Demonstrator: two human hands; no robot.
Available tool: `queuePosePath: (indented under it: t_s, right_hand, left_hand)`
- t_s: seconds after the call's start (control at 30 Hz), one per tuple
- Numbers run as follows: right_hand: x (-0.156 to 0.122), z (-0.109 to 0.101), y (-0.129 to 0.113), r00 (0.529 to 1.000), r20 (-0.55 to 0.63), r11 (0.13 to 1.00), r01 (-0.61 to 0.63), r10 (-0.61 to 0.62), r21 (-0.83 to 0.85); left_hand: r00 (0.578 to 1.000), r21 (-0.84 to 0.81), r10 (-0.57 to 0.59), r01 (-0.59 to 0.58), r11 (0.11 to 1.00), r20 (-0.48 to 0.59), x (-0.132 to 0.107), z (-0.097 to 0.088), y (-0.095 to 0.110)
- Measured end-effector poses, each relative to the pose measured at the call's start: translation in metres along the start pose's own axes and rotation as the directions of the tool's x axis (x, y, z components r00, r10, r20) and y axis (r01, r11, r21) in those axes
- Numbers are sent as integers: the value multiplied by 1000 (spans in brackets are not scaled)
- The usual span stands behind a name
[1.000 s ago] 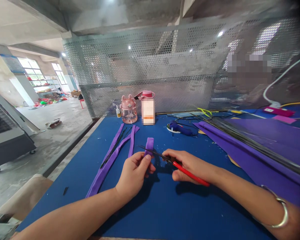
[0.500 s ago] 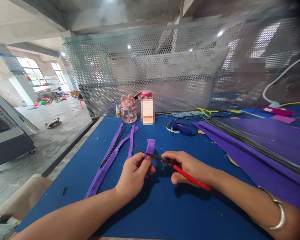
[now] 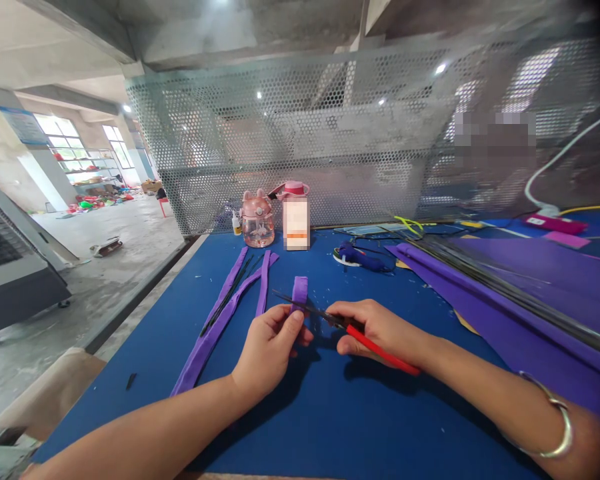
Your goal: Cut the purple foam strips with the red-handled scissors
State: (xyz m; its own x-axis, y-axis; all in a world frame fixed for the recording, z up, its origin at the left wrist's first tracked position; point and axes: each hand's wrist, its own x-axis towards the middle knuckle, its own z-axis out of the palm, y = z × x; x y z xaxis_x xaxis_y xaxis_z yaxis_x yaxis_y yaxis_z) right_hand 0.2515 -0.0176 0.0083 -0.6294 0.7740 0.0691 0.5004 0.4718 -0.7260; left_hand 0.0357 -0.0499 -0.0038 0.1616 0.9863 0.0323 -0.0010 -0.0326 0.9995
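Between thumb and fingers, my left hand point(image 3: 270, 343) pinches a short purple fabric strip point(image 3: 300, 288), whose upper part sticks up above the fingertips. My right hand point(image 3: 375, 330) grips red-handled scissors point(image 3: 380, 348). Their dark blades point left and lie across the strip just above my left fingers; whether they are cutting into it I cannot tell. Left of my hands, longer purple strips point(image 3: 220, 313) lie on the blue table point(image 3: 320, 427) with thin dark wires point(image 3: 230, 293) among them.
Behind the strips stand a clear pink cup point(image 3: 258, 223) and a pink-lidded bottle point(image 3: 296, 220). A blue glue gun-like tool point(image 3: 363, 257) lies right of them. Purple fabric sheets point(image 3: 460, 320) with a bundle of dark wires point(image 3: 520, 287) cover the right side. A perforated metal screen point(image 3: 300, 133) rises behind.
The scissor handles have closed somewhat, my right thumb moving up toward the fingers. The strip's top has shifted slightly and looks more curled over. My left hand has barely moved.
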Motion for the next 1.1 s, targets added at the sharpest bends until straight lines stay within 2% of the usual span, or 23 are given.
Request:
queuePosePath:
  t_s: [0.27,0.6,1.1]
  right_hand:
    - [-2,-6,-1,997,32,993,71,-68,-95]
    - [0,-2,-4,995,29,995,93,-92,-22]
    - [1,-3,2,999,31,1000,-14,14,-6]
  left_hand:
    - [998,-31,30,-32,999,-58,0,1,2]
    - [1000,-7,26,-26,1000,-2,-1,1,1]
    - [1000,4,27,-27,1000,-8,-1,0,-1]
